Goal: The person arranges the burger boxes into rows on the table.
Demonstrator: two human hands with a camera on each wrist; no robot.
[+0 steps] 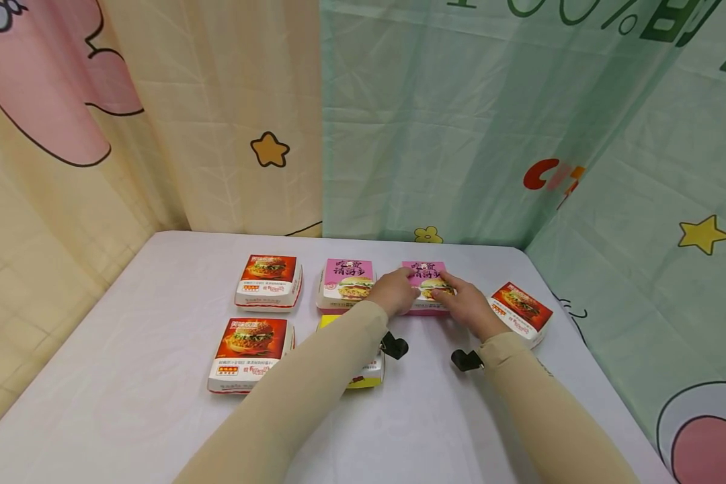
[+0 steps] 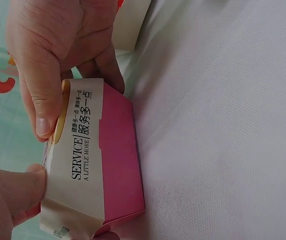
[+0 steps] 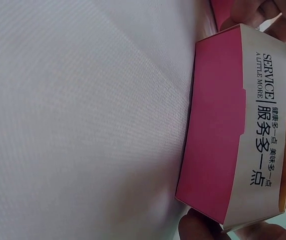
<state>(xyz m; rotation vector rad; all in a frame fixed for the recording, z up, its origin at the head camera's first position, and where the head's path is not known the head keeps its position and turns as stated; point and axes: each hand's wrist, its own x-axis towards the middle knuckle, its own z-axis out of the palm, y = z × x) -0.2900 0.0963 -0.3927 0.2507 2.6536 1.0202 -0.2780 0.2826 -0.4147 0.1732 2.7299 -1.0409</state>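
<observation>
A pink-and-white burger box [image 1: 425, 279] stands at the back of the table, between my two hands. My left hand [image 1: 394, 292] grips its left side, thumb on the lid and fingertips low at the base corner in the left wrist view. From the other side my right hand [image 1: 467, 306] holds it, with fingers over the lid and round the lower corner in the right wrist view. The box's magenta base [image 3: 215, 120] sits close on the white cloth. Just left of my left hand is a second pink burger box [image 1: 346, 279].
Two red-and-white burger boxes [image 1: 267, 282] stand one before the other at left. A yellow-and-white box [image 1: 369, 376] is partly hidden under my left sleeve. Another red-and-white box [image 1: 520, 312] sits angled by my right wrist, near the table's right edge. Printed curtains [image 1: 399, 134] surround the table.
</observation>
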